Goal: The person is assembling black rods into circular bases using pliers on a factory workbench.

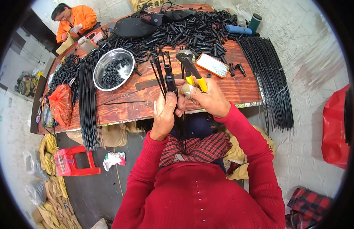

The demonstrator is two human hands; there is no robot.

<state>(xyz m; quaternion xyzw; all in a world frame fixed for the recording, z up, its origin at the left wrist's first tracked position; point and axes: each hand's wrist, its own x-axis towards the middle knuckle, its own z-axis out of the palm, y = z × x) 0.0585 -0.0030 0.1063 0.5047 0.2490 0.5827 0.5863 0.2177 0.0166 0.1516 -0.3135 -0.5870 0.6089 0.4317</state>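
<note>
My left hand (165, 113) is closed around a black stepped rubber sleeve (170, 81), held upright above the table's near edge. Several thin black rods (158, 78) stand up beside the sleeve, and more run down below the hand toward my lap. In my right hand (212, 98) are pincers (192, 70) with yellow handles and dark jaws, pointing up and away from me. Pale tape or a finger cover (187, 90) wraps my right thumb. Both hands are close together, the right fingertips near the sleeve. What the right fingertips touch is partly hidden.
On the wooden table (123, 112) are a metal bowl (98, 78) of small black rings, a heap of black sleeves (184, 34), rod bundles (88, 103) (266, 76), an orange-edged phone (212, 65) and a red bag (61, 103). A co-worker (76, 23) in orange sits far left. A red stool (79, 162) stands below.
</note>
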